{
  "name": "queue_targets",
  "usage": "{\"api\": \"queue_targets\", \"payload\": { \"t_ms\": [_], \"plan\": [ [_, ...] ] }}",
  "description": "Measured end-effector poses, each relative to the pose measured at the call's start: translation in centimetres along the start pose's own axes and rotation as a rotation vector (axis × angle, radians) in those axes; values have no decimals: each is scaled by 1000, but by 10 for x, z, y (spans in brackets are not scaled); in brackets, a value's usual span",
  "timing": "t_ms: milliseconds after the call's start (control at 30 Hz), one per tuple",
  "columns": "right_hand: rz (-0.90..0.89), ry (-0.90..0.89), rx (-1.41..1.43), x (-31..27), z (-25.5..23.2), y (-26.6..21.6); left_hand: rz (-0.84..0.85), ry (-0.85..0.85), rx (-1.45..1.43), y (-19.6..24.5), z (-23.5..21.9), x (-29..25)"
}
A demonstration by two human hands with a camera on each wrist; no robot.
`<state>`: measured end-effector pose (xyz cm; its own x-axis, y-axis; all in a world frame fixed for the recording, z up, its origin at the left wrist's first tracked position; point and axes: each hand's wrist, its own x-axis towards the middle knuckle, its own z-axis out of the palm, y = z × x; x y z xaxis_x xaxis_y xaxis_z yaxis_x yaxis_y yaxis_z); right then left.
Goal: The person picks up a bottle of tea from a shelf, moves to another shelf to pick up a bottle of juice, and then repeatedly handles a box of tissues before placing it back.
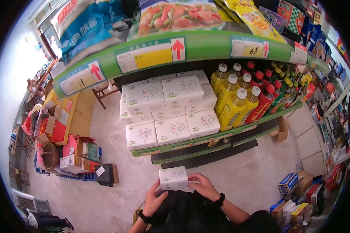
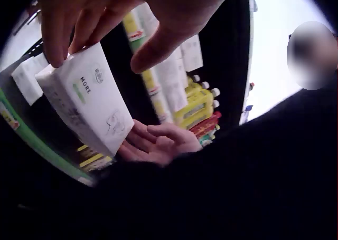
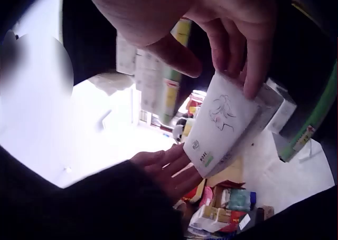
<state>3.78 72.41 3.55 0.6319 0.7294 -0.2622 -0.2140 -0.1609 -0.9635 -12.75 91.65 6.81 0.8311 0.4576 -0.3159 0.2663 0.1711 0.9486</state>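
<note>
A white tissue pack [image 1: 174, 178], printed with a line-drawn face and a small green mark, is held between both hands in front of the body, below the shelf. My left hand [image 1: 154, 201] has its fingers on the pack's left end, with the thumb standing off it in the left wrist view. At the opposite end, my right hand [image 1: 204, 188] holds the pack with bent fingertips, its thumb also apart from the printed face in the right wrist view. The fingers' far sides are partly hidden behind the pack.
Ahead, stacked tissue packs [image 1: 173, 130] fill a green-edged shelf [image 1: 182, 144], beside yellow bottles [image 1: 232, 105] and red bottles [image 1: 263, 103]. An upper shelf edge [image 1: 206, 48] with price labels juts out above. Cartons [image 1: 76, 165] stand at left, more boxes [image 1: 295, 186] at right.
</note>
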Motion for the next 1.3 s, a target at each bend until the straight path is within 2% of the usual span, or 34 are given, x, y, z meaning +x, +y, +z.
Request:
{"api": "queue_targets", "payload": {
  "t_ms": [133,233,333,433,567,667,700,800,867,900,967,1067,1167,1233,1300],
  "plan": [
    [-82,72,-92,62,10,79,53,6,18,-80,-18,58],
    [-115,126,-147,107,15,114,109,97,90,-125,-23,103],
    [-135,207,-264,142,25,141,41,100,133,-148,-34,139],
    [-116,200,-227,171,39,160,89,121,120,-166,-50,169],
    [-125,276,-288,200,54,177,146,78,309,-190,-70,208],
    [-243,367,-318,219,60,194,122,80,194,-226,-83,244],
    [-242,377,-320,222,61,193,115,67,170,-221,-82,249],
    [-192,392,-308,227,59,190,156,190,450,-214,-72,245],
    [-98,373,-272,230,58,190,197,211,437,-207,-62,246],
    [-110,385,-255,232,60,194,213,223,432,-209,-62,245],
    [-140,415,-220,239,61,199,215,185,468,-210,-64,249],
    [-88,400,-294,243,61,198,237,157,572,-213,-65,249],
    [-96,410,-328,236,67,192,318,142,689,-231,-66,254],
    [-182,397,-284,243,68,212,294,85,744,-208,-61,239],
    [-196,420,-298,237,71,210,219,82,639,-195,-60,233]
  ]
}}
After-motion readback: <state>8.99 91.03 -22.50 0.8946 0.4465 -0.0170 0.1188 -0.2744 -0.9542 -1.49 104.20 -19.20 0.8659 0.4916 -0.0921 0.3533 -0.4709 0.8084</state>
